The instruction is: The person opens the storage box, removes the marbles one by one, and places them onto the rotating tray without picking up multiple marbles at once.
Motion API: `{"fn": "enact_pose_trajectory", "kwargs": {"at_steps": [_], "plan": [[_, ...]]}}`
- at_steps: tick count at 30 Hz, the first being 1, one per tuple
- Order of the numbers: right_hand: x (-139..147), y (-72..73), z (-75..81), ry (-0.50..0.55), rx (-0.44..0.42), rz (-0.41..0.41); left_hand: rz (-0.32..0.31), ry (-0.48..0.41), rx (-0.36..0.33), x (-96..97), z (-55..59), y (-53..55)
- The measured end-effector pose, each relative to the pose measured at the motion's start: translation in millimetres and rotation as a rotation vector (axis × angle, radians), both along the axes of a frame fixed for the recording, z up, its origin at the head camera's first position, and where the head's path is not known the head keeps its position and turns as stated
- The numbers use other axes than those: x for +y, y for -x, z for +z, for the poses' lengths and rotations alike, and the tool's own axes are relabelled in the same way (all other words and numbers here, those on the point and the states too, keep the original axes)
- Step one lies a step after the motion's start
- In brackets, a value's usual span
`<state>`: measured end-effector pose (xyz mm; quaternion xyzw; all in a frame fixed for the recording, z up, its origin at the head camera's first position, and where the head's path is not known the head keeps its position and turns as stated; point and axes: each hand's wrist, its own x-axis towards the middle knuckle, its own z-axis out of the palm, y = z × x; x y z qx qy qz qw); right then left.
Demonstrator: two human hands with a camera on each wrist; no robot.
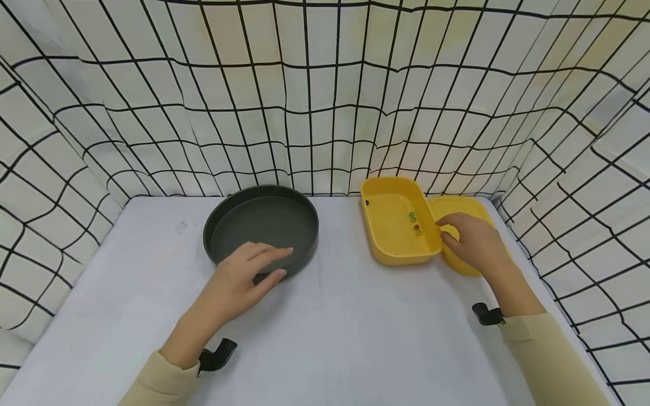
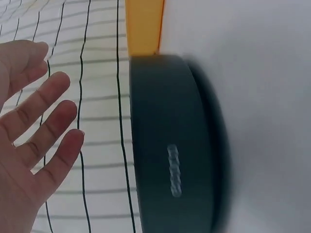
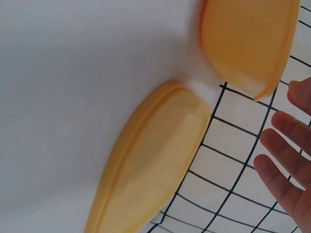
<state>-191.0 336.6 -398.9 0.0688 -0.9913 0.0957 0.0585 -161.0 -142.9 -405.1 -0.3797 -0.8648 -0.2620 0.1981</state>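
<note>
A dark round pan point(image 1: 264, 217) sits at the back left of the white table. My left hand point(image 1: 244, 282) hovers over its near rim, thumb and fingers apart and holding nothing. The left wrist view shows the pan's side wall point(image 2: 170, 121) with an embossed mark, and my loosely spread fingers beside it. A yellow rectangular container point(image 1: 391, 220) stands right of the pan, with several tiny green and reddish pieces point(image 1: 412, 217) inside. My right hand point(image 1: 472, 239) hangs over the yellow lid point(image 1: 464, 265), fingertips close to the container's right rim, with nothing in its fingers.
A white cloth with a black grid point(image 1: 325, 124) rises behind the table and along both sides. The lid lies right next to the container, near the table's right edge. Black wrist mounts point(image 1: 217, 355) show on both forearms. White tabletop point(image 1: 345, 332) lies between the arms.
</note>
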Motion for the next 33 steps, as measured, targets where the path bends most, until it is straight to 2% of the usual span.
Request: {"fn": "enact_pose_trajectory", "kwargs": {"at_steps": [6, 12, 18, 23, 29, 33], "plan": [[-25.1, 16.2, 11.0, -0.029, -0.041, 0.039, 0.076, 0.036, 0.053, -39.5, -8.5, 1.3], [-51.8, 38.4, 23.5, -0.062, -0.065, 0.097, 0.114, 0.090, 0.033, -63.6, -12.0, 1.2], [-71.8, 62.4, 32.6, -0.061, -0.109, 0.111, 0.098, 0.097, 0.040, -70.7, -17.8, 4.7], [-84.6, 79.9, 32.9, -0.046, -0.162, 0.130, 0.070, 0.094, 0.063, -74.3, -23.4, 8.4], [-95.1, 100.1, 22.9, -0.036, -0.219, 0.131, 0.048, 0.095, 0.070, -77.0, -25.8, 9.9], [-101.6, 111.6, 14.4, -0.055, -0.230, 0.166, 0.045, 0.112, 0.075, -78.9, -28.9, 11.4]]}}
